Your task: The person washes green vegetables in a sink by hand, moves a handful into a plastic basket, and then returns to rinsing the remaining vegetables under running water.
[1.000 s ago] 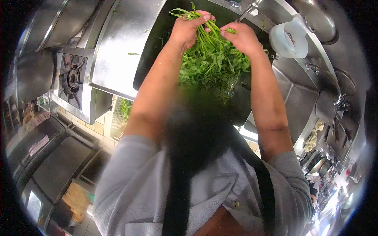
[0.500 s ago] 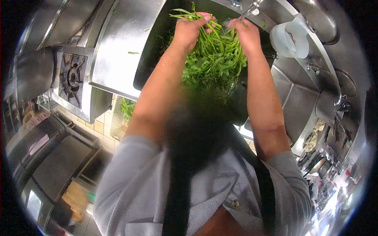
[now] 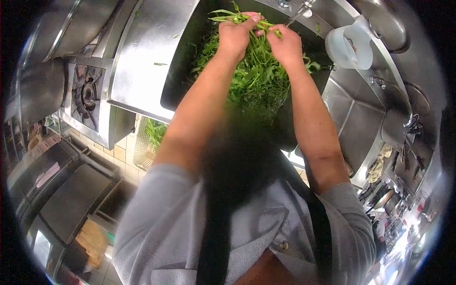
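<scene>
Long-stemmed leafy greens [image 3: 260,78] fill the middle of a dark sink basin [image 3: 176,90]. My left hand [image 3: 236,38] is closed around a bunch of their stems near the far side, and the stem ends poke out to its left. Beside it, my right hand [image 3: 287,46] pinches stems of the same greens, its fingertips close to my left fingers. Leaves hang from the bunch over the rest of the greens. The dark blur in the lower middle hides the near part of the basin.
A metal faucet [image 3: 300,13] reaches over the basin's far edge. A translucent plastic tub [image 3: 335,46] stands at the right, above a second steel sink [image 3: 354,114]. On the left are a steel drainboard [image 3: 142,71], a gas burner [image 3: 88,92] and a basket [image 3: 141,149] with greens lower down.
My right hand has moved left and slightly down, from near the faucet to beside my left hand. My left hand has shifted slightly right, still holding stems.
</scene>
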